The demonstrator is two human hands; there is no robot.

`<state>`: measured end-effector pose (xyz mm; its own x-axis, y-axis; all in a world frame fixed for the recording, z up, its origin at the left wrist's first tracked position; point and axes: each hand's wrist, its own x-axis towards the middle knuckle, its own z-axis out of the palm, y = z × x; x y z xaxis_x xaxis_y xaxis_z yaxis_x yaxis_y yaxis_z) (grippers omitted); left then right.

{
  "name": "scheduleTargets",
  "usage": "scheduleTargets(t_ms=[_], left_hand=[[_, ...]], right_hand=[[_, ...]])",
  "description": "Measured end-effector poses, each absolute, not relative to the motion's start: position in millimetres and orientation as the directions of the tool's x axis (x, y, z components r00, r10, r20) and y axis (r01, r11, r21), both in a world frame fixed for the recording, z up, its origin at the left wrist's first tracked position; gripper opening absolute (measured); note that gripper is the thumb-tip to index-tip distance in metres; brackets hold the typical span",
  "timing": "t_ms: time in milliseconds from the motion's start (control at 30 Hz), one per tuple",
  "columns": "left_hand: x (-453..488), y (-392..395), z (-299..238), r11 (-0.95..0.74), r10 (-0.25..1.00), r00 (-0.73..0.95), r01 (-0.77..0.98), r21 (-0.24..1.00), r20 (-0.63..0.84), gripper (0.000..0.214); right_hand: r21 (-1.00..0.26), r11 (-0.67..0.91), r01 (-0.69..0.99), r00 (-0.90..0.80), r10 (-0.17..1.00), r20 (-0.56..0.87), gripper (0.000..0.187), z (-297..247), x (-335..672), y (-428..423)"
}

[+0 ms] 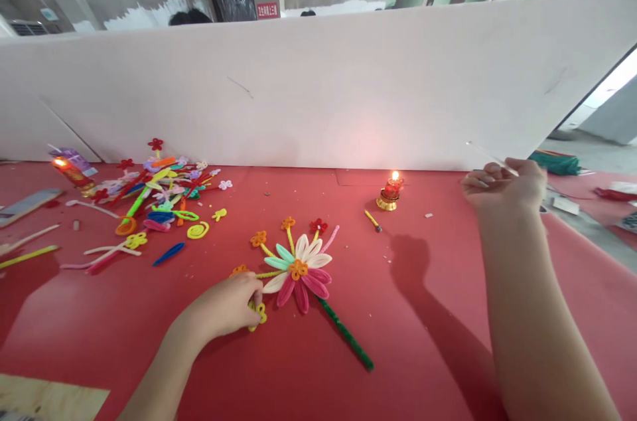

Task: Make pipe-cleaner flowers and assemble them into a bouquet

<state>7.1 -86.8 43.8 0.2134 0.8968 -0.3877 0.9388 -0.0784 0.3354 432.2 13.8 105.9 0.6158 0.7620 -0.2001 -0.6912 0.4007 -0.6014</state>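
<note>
In the head view, a pipe-cleaner flower [316,268] with white, mint and pink petals and a green stem [346,335] lies on the red tabletop. Small orange and red blossoms on short stalks fan out from its upper left. Beside its left petals, my left hand [226,308] is closed, fingertips pinching a small yellow pipe-cleaner flower [261,316] that the fingers partly cover. Raised at the right, my right hand [510,185] grips a thin whitish stick [485,154], its tip pointing up and left.
A lit red candle [392,188] on a gold base stands right of centre, near a short yellow stub [372,220]. Another burning candle [72,175] is at far left. Colourful pipe-cleaner pieces [164,195] are heaped there. A white partition [308,95] closes the back.
</note>
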Motion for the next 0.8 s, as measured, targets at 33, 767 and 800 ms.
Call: scheduleTargets(t_ms=[33, 767, 800], left_hand=[[7.3, -86.2, 42.9, -0.076, 0.91, 0.207, 0.935, 0.346, -0.36, 0.005], [1.2, -44.8, 14.1, -0.216, 0.976, 0.207, 0.86, 0.462, 0.071, 0.013], [1.9, -44.7, 13.1, -0.218, 0.976, 0.204, 0.868, 0.446, 0.081, 0.015]], right_hand=[[-0.6, 0.399, -0.693, 0.612, 0.766, -0.198, 0.013, 105.9, 431.6, 13.8], [-0.733, 0.283, -0.619, 0.592, 0.781, -0.198, 0.017, 87.5, 424.5, 28.6], [-0.765, 0.271, -0.584, 0.597, 0.782, -0.178, 0.016, 84.6, 424.6, 30.7]])
